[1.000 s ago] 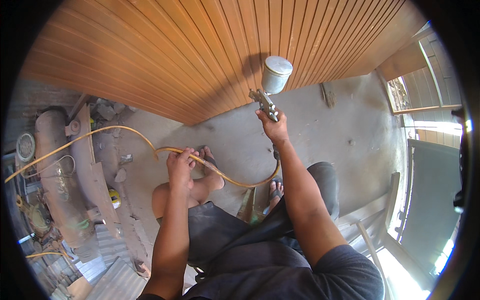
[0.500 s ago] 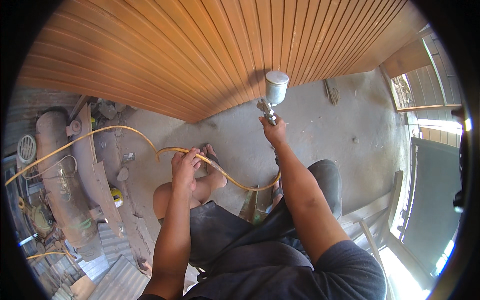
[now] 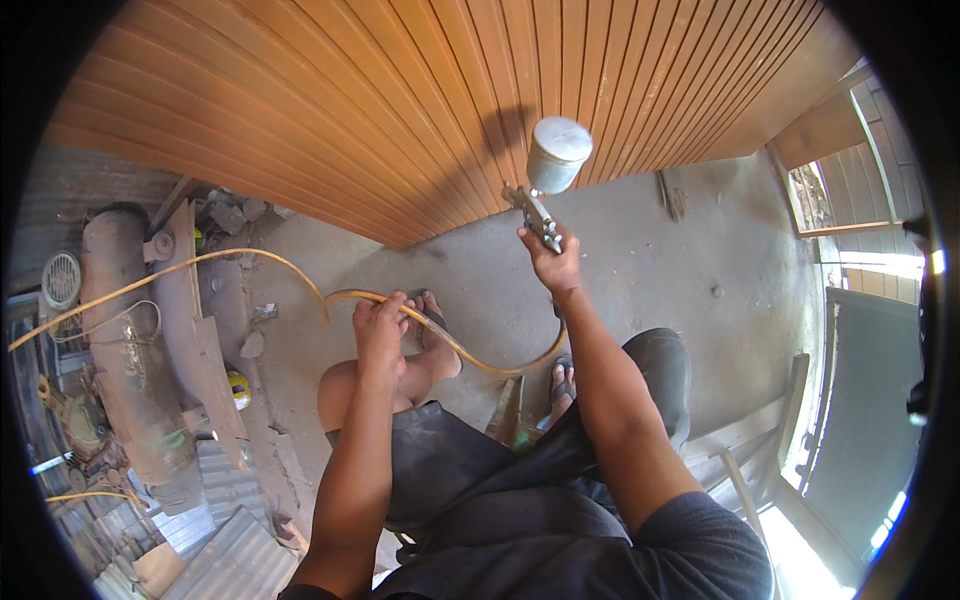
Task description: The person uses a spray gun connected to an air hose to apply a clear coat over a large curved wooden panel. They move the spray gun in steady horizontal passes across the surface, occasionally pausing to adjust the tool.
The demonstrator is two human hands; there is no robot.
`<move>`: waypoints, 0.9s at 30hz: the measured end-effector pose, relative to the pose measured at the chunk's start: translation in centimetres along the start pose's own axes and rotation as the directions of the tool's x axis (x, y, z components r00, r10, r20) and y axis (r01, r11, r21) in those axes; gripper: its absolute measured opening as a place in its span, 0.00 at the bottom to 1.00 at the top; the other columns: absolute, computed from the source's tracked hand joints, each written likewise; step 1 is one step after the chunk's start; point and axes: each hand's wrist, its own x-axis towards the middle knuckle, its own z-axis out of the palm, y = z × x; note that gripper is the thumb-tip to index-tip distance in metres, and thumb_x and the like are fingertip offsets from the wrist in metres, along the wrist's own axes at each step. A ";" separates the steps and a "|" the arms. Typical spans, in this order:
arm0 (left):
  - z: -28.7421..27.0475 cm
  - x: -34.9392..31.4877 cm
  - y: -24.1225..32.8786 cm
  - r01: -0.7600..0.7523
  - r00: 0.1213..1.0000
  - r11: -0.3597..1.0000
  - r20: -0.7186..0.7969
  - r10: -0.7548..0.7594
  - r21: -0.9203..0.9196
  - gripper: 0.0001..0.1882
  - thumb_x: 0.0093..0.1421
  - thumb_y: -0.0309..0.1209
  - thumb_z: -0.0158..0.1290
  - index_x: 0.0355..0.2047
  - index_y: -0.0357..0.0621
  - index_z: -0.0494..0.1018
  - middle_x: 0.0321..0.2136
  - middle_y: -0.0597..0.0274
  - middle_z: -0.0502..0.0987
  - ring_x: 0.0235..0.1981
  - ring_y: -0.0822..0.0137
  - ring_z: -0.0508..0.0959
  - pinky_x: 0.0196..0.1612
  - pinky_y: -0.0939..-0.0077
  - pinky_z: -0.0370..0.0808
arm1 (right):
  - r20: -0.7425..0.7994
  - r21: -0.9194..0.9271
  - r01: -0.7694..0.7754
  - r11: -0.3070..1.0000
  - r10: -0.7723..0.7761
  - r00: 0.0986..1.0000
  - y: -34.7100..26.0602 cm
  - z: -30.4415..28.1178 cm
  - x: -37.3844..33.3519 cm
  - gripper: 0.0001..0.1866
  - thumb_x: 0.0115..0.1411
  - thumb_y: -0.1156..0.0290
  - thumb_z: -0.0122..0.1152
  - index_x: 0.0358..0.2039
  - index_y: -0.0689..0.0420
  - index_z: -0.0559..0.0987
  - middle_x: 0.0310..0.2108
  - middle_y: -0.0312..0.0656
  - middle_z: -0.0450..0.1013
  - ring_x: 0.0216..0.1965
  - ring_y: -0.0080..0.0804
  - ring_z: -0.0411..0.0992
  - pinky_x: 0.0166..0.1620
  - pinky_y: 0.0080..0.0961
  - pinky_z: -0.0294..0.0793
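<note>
My right hand (image 3: 556, 262) grips a metal spray gun (image 3: 536, 216) with a silver paint cup (image 3: 560, 153) on top. Its nozzle faces a brown-orange slatted wooden panel (image 3: 400, 110), which carries the shadow of gun and cup. Between gun and panel there is a gap. A yellow air hose (image 3: 482, 362) sags from below the right hand across to my left hand (image 3: 380, 328), whose fingers are closed around it. From there the hose loops on toward the far left.
At the left lies a rusty cylindrical tank (image 3: 130, 350) beside loose planks, rubble and corrugated sheets (image 3: 245, 560). A yellow round object (image 3: 238, 390) rests by a board. A brush-like bundle (image 3: 673, 196) lies on the concrete floor. Wooden framing (image 3: 795, 405) and a dark panel (image 3: 868, 390) stand at right.
My right hand has raised the spray gun slightly up and left, with its cup now looking larger and more tilted. My left hand keeps its hold on the hose, and the view has shifted slightly.
</note>
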 end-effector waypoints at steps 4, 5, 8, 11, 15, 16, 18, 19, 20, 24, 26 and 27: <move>0.5 -0.4 0.6 -0.070 0.992 0.996 -0.109 0.064 -0.052 0.09 0.72 0.30 0.58 0.50 0.46 0.73 0.42 0.63 0.83 0.42 0.71 0.84 0.42 0.78 0.75 | 0.029 0.185 0.129 0.974 -0.137 0.990 -7.4 -2.7 0.3 0.17 0.67 0.64 0.76 0.48 0.63 0.84 0.29 0.34 0.80 0.28 0.23 0.73 0.33 0.28 0.74; 0.5 -0.5 0.7 -0.093 0.990 0.992 -0.117 0.083 -0.081 0.11 0.72 0.29 0.58 0.52 0.46 0.72 0.43 0.63 0.83 0.43 0.71 0.84 0.43 0.77 0.75 | 0.029 0.237 0.210 0.948 -0.223 0.974 -9.2 -3.5 0.3 0.17 0.68 0.63 0.75 0.49 0.63 0.84 0.30 0.32 0.80 0.27 0.22 0.73 0.32 0.27 0.74; 0.6 -0.7 0.8 -0.113 0.988 0.984 -0.124 0.096 -0.134 0.16 0.72 0.28 0.57 0.57 0.45 0.68 0.46 0.61 0.83 0.44 0.70 0.85 0.45 0.75 0.76 | 0.030 0.330 0.251 0.910 -0.276 0.961 -13.1 -5.7 0.4 0.20 0.69 0.62 0.74 0.53 0.64 0.83 0.29 0.31 0.77 0.23 0.14 0.66 0.28 0.18 0.66; 0.6 -0.6 0.9 -0.106 0.992 0.986 -0.078 0.097 -0.130 0.18 0.72 0.28 0.56 0.59 0.45 0.67 0.47 0.60 0.83 0.44 0.69 0.85 0.46 0.74 0.76 | 0.014 0.278 0.281 0.919 -0.296 0.955 -13.8 -6.9 0.6 0.19 0.69 0.63 0.74 0.51 0.64 0.82 0.28 0.30 0.76 0.23 0.14 0.65 0.27 0.18 0.65; 0.7 -0.5 0.5 -0.071 0.997 0.992 -0.050 0.066 -0.104 0.13 0.72 0.28 0.56 0.54 0.45 0.70 0.44 0.60 0.84 0.44 0.68 0.85 0.45 0.75 0.76 | -0.024 0.253 0.231 0.940 -0.232 0.972 -10.5 -6.4 0.8 0.12 0.70 0.65 0.73 0.45 0.60 0.83 0.22 0.24 0.68 0.22 0.12 0.63 0.25 0.18 0.61; 0.7 -0.6 0.4 -0.054 0.998 0.994 -0.049 0.050 -0.093 0.11 0.72 0.28 0.57 0.52 0.45 0.71 0.44 0.60 0.84 0.44 0.68 0.86 0.45 0.75 0.76 | -0.022 0.230 0.219 0.948 -0.220 0.975 -9.4 -6.2 1.0 0.11 0.70 0.65 0.73 0.44 0.60 0.83 0.22 0.24 0.68 0.22 0.12 0.62 0.25 0.18 0.61; 1.0 -0.4 0.3 -0.037 0.999 0.996 -0.022 0.036 -0.084 0.09 0.71 0.29 0.57 0.49 0.47 0.72 0.43 0.61 0.84 0.44 0.68 0.86 0.45 0.75 0.76 | -0.032 0.198 0.209 0.958 -0.207 0.978 -7.3 -5.6 1.3 0.09 0.70 0.66 0.73 0.40 0.58 0.83 0.21 0.23 0.68 0.21 0.12 0.62 0.24 0.19 0.59; 1.1 -0.4 0.2 -0.027 1.000 0.997 -0.013 0.026 -0.078 0.08 0.71 0.29 0.57 0.48 0.47 0.72 0.42 0.61 0.84 0.43 0.68 0.86 0.44 0.75 0.76 | -0.025 0.173 0.175 0.969 -0.173 0.985 -6.3 -5.4 1.4 0.09 0.70 0.66 0.73 0.39 0.58 0.84 0.21 0.23 0.68 0.21 0.13 0.62 0.24 0.19 0.59; 1.2 -0.3 0.1 -0.016 1.000 0.998 -0.011 0.015 -0.067 0.08 0.71 0.30 0.57 0.47 0.48 0.72 0.42 0.61 0.84 0.44 0.68 0.86 0.44 0.75 0.76 | -0.019 0.148 0.141 0.979 -0.140 0.990 -5.4 -5.2 1.6 0.09 0.70 0.66 0.73 0.39 0.58 0.84 0.22 0.23 0.69 0.21 0.13 0.62 0.24 0.20 0.59; 1.6 -0.2 -0.1 0.005 1.000 0.999 0.008 -0.004 -0.038 0.08 0.71 0.31 0.58 0.47 0.49 0.72 0.43 0.62 0.84 0.44 0.68 0.86 0.45 0.74 0.76 | -0.030 0.093 0.048 0.995 -0.045 0.999 -2.8 -4.1 1.8 0.10 0.68 0.65 0.74 0.37 0.58 0.84 0.22 0.24 0.69 0.22 0.15 0.63 0.26 0.22 0.62; 1.7 -0.2 -0.3 0.004 1.000 0.999 0.019 -0.004 -0.032 0.08 0.71 0.32 0.58 0.46 0.49 0.72 0.43 0.62 0.84 0.45 0.68 0.86 0.46 0.73 0.76 | -0.034 0.059 0.001 0.998 0.001 0.999 -2.1 -3.8 1.7 0.11 0.68 0.65 0.74 0.38 0.59 0.84 0.23 0.26 0.71 0.24 0.16 0.64 0.28 0.23 0.64; 1.7 -0.2 -0.3 0.004 1.000 0.999 0.021 -0.004 -0.032 0.08 0.71 0.32 0.58 0.47 0.49 0.72 0.43 0.62 0.84 0.45 0.68 0.86 0.47 0.73 0.76 | -0.036 0.030 -0.021 0.999 0.022 0.999 -1.8 -3.6 1.7 0.11 0.68 0.65 0.74 0.38 0.59 0.84 0.24 0.27 0.72 0.25 0.17 0.65 0.30 0.24 0.66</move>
